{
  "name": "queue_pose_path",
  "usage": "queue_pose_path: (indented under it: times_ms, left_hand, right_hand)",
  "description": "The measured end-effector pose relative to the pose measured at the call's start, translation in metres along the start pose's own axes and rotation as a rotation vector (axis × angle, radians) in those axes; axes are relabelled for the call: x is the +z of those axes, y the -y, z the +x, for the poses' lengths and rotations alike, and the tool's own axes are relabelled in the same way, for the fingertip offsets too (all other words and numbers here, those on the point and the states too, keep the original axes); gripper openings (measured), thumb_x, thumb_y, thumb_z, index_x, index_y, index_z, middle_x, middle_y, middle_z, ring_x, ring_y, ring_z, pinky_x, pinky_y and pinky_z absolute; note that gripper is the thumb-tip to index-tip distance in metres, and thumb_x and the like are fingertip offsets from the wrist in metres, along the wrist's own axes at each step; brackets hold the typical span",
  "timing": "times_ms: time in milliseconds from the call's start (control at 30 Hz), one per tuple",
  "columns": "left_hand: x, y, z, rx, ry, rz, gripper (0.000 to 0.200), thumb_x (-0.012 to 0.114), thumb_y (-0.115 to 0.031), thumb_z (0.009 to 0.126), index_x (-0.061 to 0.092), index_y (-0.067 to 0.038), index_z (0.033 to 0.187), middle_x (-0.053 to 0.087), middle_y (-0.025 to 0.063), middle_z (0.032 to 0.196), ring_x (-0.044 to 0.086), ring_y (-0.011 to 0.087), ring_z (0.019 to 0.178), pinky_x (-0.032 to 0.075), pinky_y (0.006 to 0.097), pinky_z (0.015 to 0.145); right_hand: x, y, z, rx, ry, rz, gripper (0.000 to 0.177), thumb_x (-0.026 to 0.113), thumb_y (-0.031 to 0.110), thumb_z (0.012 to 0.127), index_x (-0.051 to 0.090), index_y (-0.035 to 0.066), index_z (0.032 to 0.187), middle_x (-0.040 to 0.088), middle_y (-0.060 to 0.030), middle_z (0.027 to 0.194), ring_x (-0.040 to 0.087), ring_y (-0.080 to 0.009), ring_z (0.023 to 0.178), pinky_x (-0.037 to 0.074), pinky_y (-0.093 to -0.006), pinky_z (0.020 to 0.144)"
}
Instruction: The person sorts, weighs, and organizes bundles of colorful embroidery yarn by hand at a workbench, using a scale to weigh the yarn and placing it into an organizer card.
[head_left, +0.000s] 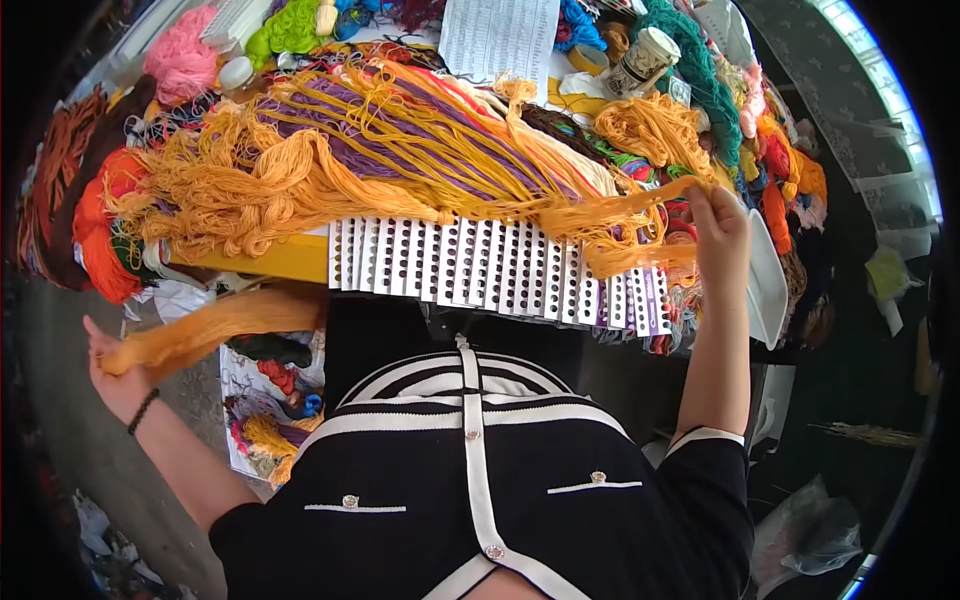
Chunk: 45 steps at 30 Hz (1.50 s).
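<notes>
At the far left, my left hand (115, 372) is wrapped round the end of an orange thread skein (225, 322). This skein stretches right to the table's front edge, where its far end is lost in shadow. My right hand (718, 225) is raised at the right side of the table, its fingers pinching strands of orange thread (610, 222). Those strands run left over a row of white punched cards (460, 262). A large heap of loose orange thread (240, 185) lies on the left part of the table, beside mustard and purple strands (400, 135).
Printed sheets (498, 38) and a patterned cup (645, 60) stand at the back. Pink yarn (182, 55), green yarn (290, 28) and teal yarn (700, 75) surround the work. A white tray (768, 280) sits by my right forearm. A plastic bag (808, 530) lies at lower right.
</notes>
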<state>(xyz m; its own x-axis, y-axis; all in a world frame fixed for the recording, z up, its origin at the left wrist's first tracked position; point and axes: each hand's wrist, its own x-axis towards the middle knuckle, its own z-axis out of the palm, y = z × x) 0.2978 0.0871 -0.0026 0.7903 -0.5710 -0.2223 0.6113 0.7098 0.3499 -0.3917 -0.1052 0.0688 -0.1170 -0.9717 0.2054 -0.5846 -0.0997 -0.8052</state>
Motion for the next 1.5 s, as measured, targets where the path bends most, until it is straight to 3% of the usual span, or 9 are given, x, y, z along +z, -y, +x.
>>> queue_pose_path:
  times_ms: [67, 400, 600, 700, 867, 967, 1067, 1333, 1500]
  left_hand:
    - [-0.021, 0.025, -0.017, -0.591, 0.722, 0.125, 0.036, 0.042, -0.013, 0.093, 0.045, 0.004, 0.124, 0.063, 0.0074, 0.098, 0.051, 0.0049, 0.058, 0.046, 0.0250, 0.084]
    - [0.053, 0.262, -0.215, -1.085, 0.895, 0.815, 0.041, 0.043, -0.034, 0.095, 0.054, 0.002, 0.112, 0.055, 0.0010, 0.072, 0.038, 0.0027, 0.045, 0.028, 0.0167, 0.038]
    - [0.071, 0.278, -0.229, -0.981, 0.985, 1.089, 0.019, 0.052, -0.018, 0.092, 0.058, -0.004, 0.081, 0.051, 0.0005, 0.063, 0.044, 0.0068, 0.051, 0.035, 0.0193, 0.047]
    - [0.077, 0.278, -0.234, 0.192, 1.603, 1.332, 0.013, 0.056, -0.017, 0.088, 0.060, -0.004, 0.087, 0.058, 0.0068, 0.075, 0.055, 0.0210, 0.070, 0.044, 0.0336, 0.065]
    - [0.066, 0.285, -0.233, -0.079, 1.617, 1.289, 0.016, 0.057, -0.018, 0.087, 0.061, -0.004, 0.094, 0.061, 0.0073, 0.084, 0.057, 0.0188, 0.069, 0.046, 0.0312, 0.064]
    - [0.072, 0.263, -0.215, -0.542, 1.183, 1.289, 0.021, 0.053, -0.017, 0.089, 0.060, -0.004, 0.105, 0.060, -0.0003, 0.084, 0.051, 0.0046, 0.061, 0.039, 0.0182, 0.047]
    - [0.084, 0.241, -0.183, -0.443, 0.896, 0.920, 0.033, 0.048, -0.018, 0.092, 0.049, 0.001, 0.120, 0.062, 0.0090, 0.099, 0.042, 0.0034, 0.053, 0.033, 0.0150, 0.044]
    - [0.089, 0.330, -0.187, -1.008, 0.887, 1.234, 0.048, 0.049, -0.035, 0.091, 0.045, -0.003, 0.127, 0.055, 0.0088, 0.122, 0.055, 0.0099, 0.087, 0.042, 0.0201, 0.067]
    - [0.075, 0.366, -0.197, -1.057, 0.579, 1.355, 0.034, 0.053, -0.029, 0.089, 0.052, -0.006, 0.115, 0.060, 0.0048, 0.107, 0.056, 0.0094, 0.091, 0.044, 0.0241, 0.071]
  right_hand:
    - [0.020, 0.019, -0.016, -0.123, 0.187, 0.168, 0.017, 0.055, 0.011, 0.089, 0.062, 0.000, 0.100, 0.060, 0.0004, 0.080, 0.052, -0.0054, 0.069, 0.043, -0.0206, 0.062]
    - [0.132, 0.090, -0.092, -0.601, 0.903, -0.142, 0.018, 0.066, 0.005, 0.073, 0.059, 0.004, 0.089, 0.060, -0.0145, 0.074, 0.059, -0.0323, 0.069, 0.048, -0.0358, 0.062]
    - [0.110, 0.073, -0.083, -0.590, 0.608, 0.025, 0.010, 0.063, 0.001, 0.075, 0.059, 0.004, 0.084, 0.060, -0.0106, 0.072, 0.059, -0.0303, 0.067, 0.047, -0.0376, 0.057]
    - [0.104, 0.075, -0.077, -0.533, 0.695, 0.173, 0.006, 0.062, 0.003, 0.078, 0.059, 0.003, 0.084, 0.061, -0.0112, 0.079, 0.060, -0.0277, 0.079, 0.047, -0.0359, 0.065]
    - [0.075, 0.063, -0.084, 0.307, 0.869, 1.393, 0.007, 0.061, 0.013, 0.082, 0.057, 0.007, 0.085, 0.056, -0.0079, 0.077, 0.056, -0.0222, 0.079, 0.043, -0.0455, 0.085]
    - [-0.008, 0.025, -0.028, -0.047, 0.409, 0.841, 0.026, 0.062, 0.030, 0.084, 0.050, 0.008, 0.076, 0.047, 0.0011, 0.058, 0.047, -0.0079, 0.053, 0.039, -0.0205, 0.052]
    - [-0.086, -0.006, 0.018, -0.277, -0.535, -0.244, 0.015, 0.058, 0.015, 0.089, 0.061, 0.002, 0.095, 0.061, -0.0021, 0.085, 0.057, -0.0093, 0.080, 0.046, -0.0191, 0.067]
    - [0.123, 0.017, -0.023, 0.099, 0.706, 0.015, 0.022, 0.059, 0.020, 0.085, 0.066, 0.000, 0.088, 0.061, -0.0062, 0.065, 0.055, -0.0112, 0.055, 0.046, -0.0269, 0.054]
    - [0.176, -0.024, -0.018, 0.160, 0.756, 0.032, 0.025, 0.057, 0.022, 0.085, 0.065, -0.002, 0.082, 0.058, -0.0040, 0.060, 0.054, -0.0102, 0.051, 0.044, -0.0253, 0.048]
